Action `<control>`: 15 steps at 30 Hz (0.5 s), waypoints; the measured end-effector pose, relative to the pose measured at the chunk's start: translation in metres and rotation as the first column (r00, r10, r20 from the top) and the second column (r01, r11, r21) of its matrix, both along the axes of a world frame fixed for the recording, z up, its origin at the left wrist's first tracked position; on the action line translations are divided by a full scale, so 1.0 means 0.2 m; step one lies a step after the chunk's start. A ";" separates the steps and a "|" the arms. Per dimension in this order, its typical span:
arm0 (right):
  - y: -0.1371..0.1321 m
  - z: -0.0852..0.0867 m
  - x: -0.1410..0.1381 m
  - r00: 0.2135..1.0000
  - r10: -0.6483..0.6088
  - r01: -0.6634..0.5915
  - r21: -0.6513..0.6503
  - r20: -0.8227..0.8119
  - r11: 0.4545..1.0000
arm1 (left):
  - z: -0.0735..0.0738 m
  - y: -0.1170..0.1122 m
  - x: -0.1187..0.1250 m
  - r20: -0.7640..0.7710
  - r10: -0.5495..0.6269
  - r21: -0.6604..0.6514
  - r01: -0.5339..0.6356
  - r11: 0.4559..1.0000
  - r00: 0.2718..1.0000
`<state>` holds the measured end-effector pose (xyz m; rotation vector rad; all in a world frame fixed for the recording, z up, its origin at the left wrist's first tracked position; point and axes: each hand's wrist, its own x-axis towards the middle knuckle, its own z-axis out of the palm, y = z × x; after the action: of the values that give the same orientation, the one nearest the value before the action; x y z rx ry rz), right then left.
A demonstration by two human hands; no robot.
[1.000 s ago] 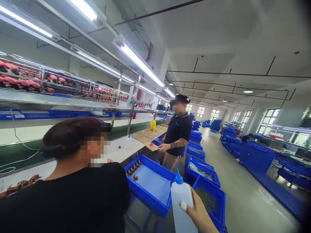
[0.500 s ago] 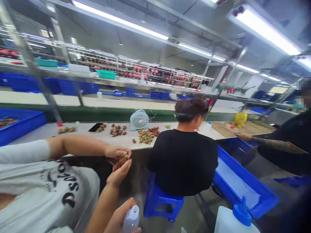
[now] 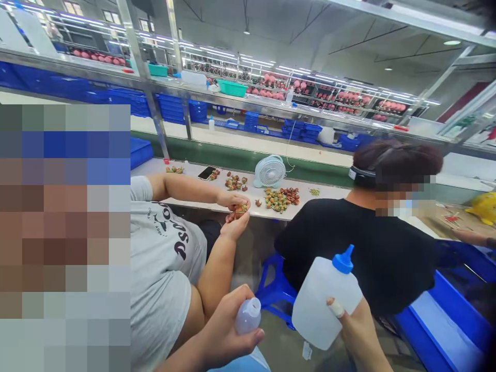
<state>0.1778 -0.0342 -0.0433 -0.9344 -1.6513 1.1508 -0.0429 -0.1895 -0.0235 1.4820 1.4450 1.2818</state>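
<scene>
My left hand [image 3: 228, 328] is shut around a small translucent plastic bottle [image 3: 248, 316] at the bottom of the view. To its right, my right hand [image 3: 358, 330], with white tape on one finger, grips a large white plastic squeeze bottle [image 3: 321, 305] with a blue nozzle. Neither hand touches the other. Above them, a seated co-worker in a grey T-shirt pinches a small red-and-green item between both hands [image 3: 232, 213]. Its exact kind is too small to tell.
A white table [image 3: 251, 205] holds a small fan [image 3: 269, 171], a phone [image 3: 206, 172] and several piles of small red-green items [image 3: 279, 199]. A person in black [image 3: 356, 253] sits on a blue stool [image 3: 277, 294]. A blue crate [image 3: 437, 330] stands at lower right.
The view has swung left from the aisle to the table and co-worker. Both bottles now sit higher in view, and my left hand with the small bottle has come up.
</scene>
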 end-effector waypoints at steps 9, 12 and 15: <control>0.65 0.04 -0.59 0.960 0.217 -0.214 0.035 -0.175 0.976 | -0.04 0.32 -0.22 0.024 0.193 0.030 -0.193 0.981 0.981; 0.95 0.05 -0.87 0.956 0.203 -0.190 0.080 -0.212 0.979 | -0.02 0.58 -0.38 0.068 0.332 0.011 -0.333 0.943 0.941; 1.25 0.07 -1.19 0.956 0.182 -0.159 0.116 -0.231 0.980 | 0.02 0.93 -0.65 0.088 0.462 -0.017 -0.462 0.887 0.883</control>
<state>-0.0605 0.2158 -0.0289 -0.5740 -1.5950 1.2366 -0.1722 -0.0040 -0.0189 1.0943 1.8037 1.6085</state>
